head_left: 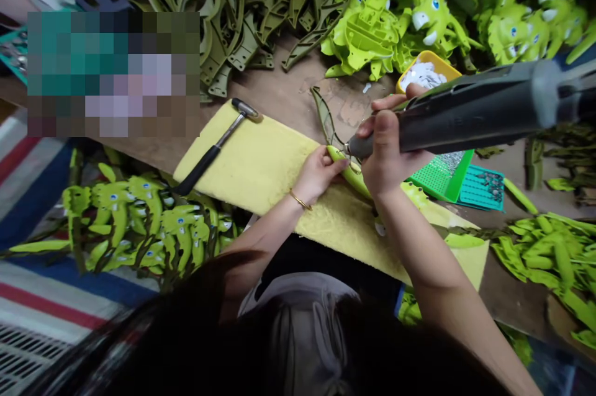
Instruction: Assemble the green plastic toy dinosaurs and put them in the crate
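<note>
My right hand (387, 157) is wrapped round a dark grey power screwdriver (470, 107), its body slanting off to the right edge. The screwdriver's tip meets a curved lime-green plastic piece (354, 180). Thumb and fingers of my left hand (322, 169) pinch this piece near its upper end, just left of the tip. An olive-green curved plastic frame (325, 113) extends upward from the same spot; whether it is joined to the lime piece I cannot tell. Beneath my hands lies a yellow cloth pad (274, 154). A black-handled hammer (218, 148) rests on its left part.
Olive parts (251, 5) and lime dinosaur-like parts (372, 30) are heaped at the back. A yellow bowl (404, 81) of white pieces, a green tray (454, 188) and a teal tray (482, 188) of small metal parts stand right. More lime pieces (559, 253) lie beyond. Assembled figures (144, 216) fill the left.
</note>
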{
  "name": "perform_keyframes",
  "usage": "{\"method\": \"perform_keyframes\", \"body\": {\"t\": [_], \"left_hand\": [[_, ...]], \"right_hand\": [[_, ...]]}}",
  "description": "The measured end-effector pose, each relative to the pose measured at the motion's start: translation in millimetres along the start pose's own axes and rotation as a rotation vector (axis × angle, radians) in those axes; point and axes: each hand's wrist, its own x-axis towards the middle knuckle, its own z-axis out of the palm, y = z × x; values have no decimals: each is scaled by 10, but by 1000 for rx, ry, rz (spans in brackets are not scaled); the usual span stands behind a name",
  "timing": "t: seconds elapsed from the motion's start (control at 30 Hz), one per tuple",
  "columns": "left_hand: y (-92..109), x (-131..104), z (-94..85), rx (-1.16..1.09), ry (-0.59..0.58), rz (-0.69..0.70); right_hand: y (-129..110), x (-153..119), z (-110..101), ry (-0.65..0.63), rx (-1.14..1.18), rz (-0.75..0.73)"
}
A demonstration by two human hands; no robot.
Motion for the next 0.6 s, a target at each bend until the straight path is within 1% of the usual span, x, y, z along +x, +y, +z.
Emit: {"method": "perform_keyframes", "body": {"t": [0.1, 0.17, 0.33, 0.47, 0.5, 0.53, 0.57, 0.6], "left_hand": [[1, 7, -7, -5, 7, -7], [-1, 7, -16, -23, -2, 2], [-20, 17, -11, -19, -8, 12], [-10, -1, -42, 64, -17, 16], [11, -26, -66, 128, 3, 22], [43, -63, -93, 229, 47, 53], [82, -107, -116, 370, 114, 121], [126, -157, -132, 548, 182, 226]], "right_hand": [[151, -35, -43, -160, -126, 113], [204, -62, -55, -162, -178, 128], [187, -121, 7, -25, -264, 48], [52, -76, 43, 54, -197, 59], [6, -43, 19, 85, -165, 51], [-39, -3, -29, 125, -138, 38], [-81, 39, -103, 175, -125, 24], [-116, 80, -206, 234, -130, 13]]}}
